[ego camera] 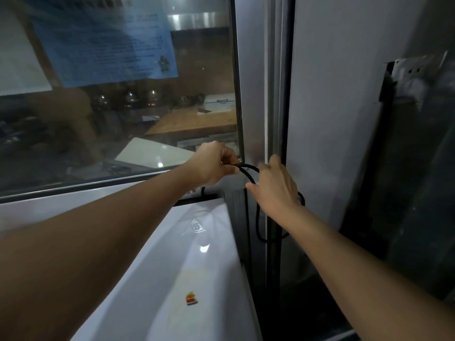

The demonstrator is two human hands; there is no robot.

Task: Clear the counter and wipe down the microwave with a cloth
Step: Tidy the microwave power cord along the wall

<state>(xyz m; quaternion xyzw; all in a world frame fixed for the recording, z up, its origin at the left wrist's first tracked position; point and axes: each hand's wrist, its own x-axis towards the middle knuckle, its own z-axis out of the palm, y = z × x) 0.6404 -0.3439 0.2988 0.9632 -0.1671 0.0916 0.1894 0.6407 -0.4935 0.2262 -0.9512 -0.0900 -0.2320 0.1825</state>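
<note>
The glossy white microwave top (172, 279) with a small coloured sticker lies closest, below a glass window (118, 94). Behind its far corner, the left hand (216, 163) pinches a thin black power cord (248, 174). The right hand (275, 185) curls around the same cord's loop, beside the grey metal window frame (273, 94)

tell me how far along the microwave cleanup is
Early, it seems. Done: nothing that shows; no cloth is in view and the counter is out of frame. In hand: both hands are on the black cord behind the microwave, the left hand pinching it, the right hand on its loop by the window frame. Left: wiping the white top, which carries stickers.
</note>
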